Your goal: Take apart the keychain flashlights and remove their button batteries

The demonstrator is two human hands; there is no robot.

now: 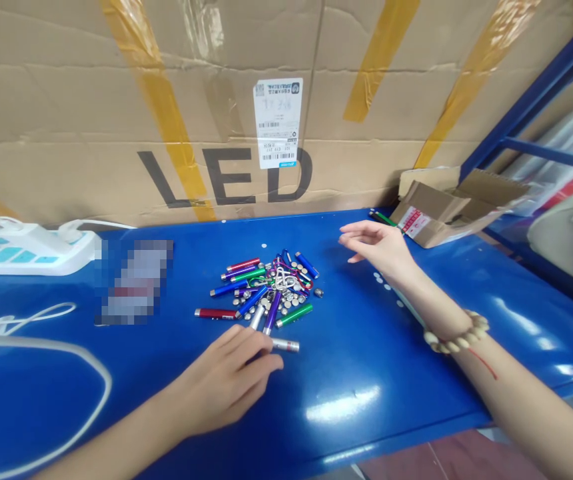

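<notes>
Penlights, metal and bright, lie heaped mid-frame on the blue counter, and that looks like a deliberate spot, between both hands and within easy reach of either. Down at the heap's lower edge is the left hand, palm turned down, fingers curled low over a silver penlight whose end pokes out to the right; whether they truly grip it I can't tell, the underside is hidden. Over to the right, the right hand hovers with fingers bent and thumb parted from them, nothing visible between, probably kept off to the side so the heap stays in sight. Button cells scatter among the tubes, seemingly pooled there to keep small parts together. Now the surfaces: slim cylinders in glossy red, green, blue and purple, silvery ends; flat, shiny round cells; smooth paint throwing white glare at lower centre. Rounded pale beads make the bracelet on the right wrist. Behind, across the top, stands a creased cardboard carton with glossy yellow tape and "LED" in black; a smaller open box, flaps splayed, sits upper right. Far left, a white plastic power strip, perhaps parked there to leave working room.
</notes>
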